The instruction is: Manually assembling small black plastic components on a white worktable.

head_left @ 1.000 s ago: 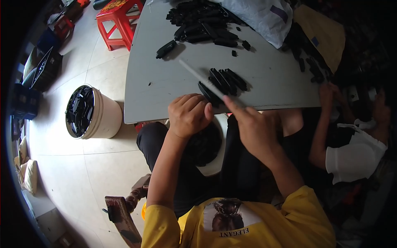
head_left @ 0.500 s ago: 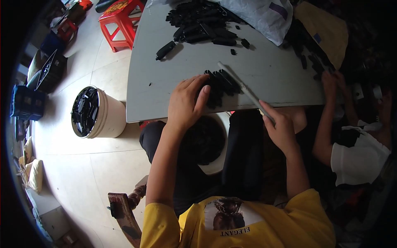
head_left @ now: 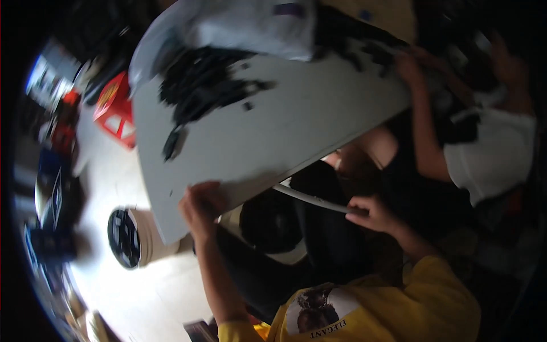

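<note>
My left hand (head_left: pixel 200 210) is at the near edge of the pale table (head_left: pixel 250 151), its fingers apart and blurred, with nothing visible in them. My right hand (head_left: pixel 373 215) is closed round the end of a long, thin grey stick (head_left: pixel 310 198), held just off the table's near edge. The stick points left and looks curved in the blur. Below the edge, between my legs, stands a light-coloured tub (head_left: pixel 296 252) with a dark mass in it. Farther back on the table lies a pile of black, elongated pieces (head_left: pixel 199 85), with one piece (head_left: pixel 171 143) apart toward me.
A white plastic bag (head_left: pixel 245 28) lies behind the pile. On the floor at left are a bucket (head_left: pixel 154 233) of black pieces and a red stool (head_left: pixel 117 108). At right, another person's hands (head_left: pixel 410 65) are at the table among black pieces.
The row of black pieces under my left hand is gone from the table's near edge. My left hand and the stick have come back to that edge. The whole view has swung.
</note>
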Demonstrator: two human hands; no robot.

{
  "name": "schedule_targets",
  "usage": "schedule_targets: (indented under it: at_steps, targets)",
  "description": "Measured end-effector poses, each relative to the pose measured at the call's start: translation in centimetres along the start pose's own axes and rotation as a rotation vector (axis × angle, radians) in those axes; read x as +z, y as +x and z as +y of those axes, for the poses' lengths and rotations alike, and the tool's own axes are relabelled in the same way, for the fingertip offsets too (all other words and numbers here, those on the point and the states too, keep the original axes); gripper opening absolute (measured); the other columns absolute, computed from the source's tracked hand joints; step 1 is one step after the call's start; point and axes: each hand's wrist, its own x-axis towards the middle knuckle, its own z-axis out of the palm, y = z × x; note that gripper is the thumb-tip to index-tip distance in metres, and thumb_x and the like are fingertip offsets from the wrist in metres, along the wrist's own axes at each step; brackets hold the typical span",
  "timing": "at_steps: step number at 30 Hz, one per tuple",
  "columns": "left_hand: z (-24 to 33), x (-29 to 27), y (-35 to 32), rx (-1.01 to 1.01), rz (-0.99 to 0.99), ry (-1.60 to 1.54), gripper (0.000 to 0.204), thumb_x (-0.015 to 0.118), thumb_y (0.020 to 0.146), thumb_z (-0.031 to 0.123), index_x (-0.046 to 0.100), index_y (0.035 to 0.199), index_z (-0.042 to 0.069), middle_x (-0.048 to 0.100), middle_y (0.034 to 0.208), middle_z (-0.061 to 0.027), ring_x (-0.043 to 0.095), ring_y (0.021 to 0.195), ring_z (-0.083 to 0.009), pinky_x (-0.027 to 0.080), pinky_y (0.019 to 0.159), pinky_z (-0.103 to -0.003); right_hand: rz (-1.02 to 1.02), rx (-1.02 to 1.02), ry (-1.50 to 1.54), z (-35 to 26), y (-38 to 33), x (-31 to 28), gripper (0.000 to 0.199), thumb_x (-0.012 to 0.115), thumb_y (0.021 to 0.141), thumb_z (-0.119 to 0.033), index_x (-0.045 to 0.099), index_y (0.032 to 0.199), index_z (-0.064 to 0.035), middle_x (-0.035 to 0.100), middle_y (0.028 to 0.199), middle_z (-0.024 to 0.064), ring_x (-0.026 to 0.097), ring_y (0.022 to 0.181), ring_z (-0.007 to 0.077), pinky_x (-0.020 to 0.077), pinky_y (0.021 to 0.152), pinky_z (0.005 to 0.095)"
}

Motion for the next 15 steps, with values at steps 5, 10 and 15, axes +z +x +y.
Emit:
schedule_targets:
  at_steps: [5, 10, 15]
  targets:
    - [0.7, 0.3, -0.2, 0.054, 0.075, 0.190, 0.061, 0.031, 0.102, 0.042, 0.067, 0.088, -0.005, 0.054, 0.054, -0.0055, 0.049, 0.047, -0.0127, 0.039, 0.048, -0.024, 0.347, 0.430, 0.389, 7.8, -10.1, 7.3, 0.021, 0.063, 0.091, -0.024, 0.061, 0.086, -0.0030, 0.051, 0.066, -0.0011, 0.046, 0.063, 0.0078, 0.0402, 0.058, 0.0271]
    - [1.0, 0.3, -0.1, 0.124, 0.066, 0.279, 0.060, 0.031, 0.102, 0.041, 0.068, 0.088, -0.005, 0.054, 0.054, -0.0049, 0.050, 0.050, -0.0132, 0.040, 0.052, -0.025, 0.711, 0.685, 0.265, 15.4, -20.4, 14.9, 0.031, 0.054, 0.097, -0.030, 0.062, 0.089, -0.0012, 0.059, 0.075, 0.0020, 0.054, 0.073, 0.0134, 0.0469, 0.070, 0.0306]
    - [1.4, 1.4, 0.0, 0.122, 0.030, 0.300, 0.057, 0.032, 0.103, 0.035, 0.067, 0.088, -0.007, 0.054, 0.054, -0.0056, 0.052, 0.054, -0.0139, 0.041, 0.058, -0.026, 0.709, 0.827, 0.031, 23.9, -37.3, 15.1, 0.031, 0.050, 0.097, -0.026, 0.063, 0.088, -0.0001, 0.064, 0.077, 0.0056, 0.060, 0.073, 0.0195, 0.0484, 0.067, 0.0358]
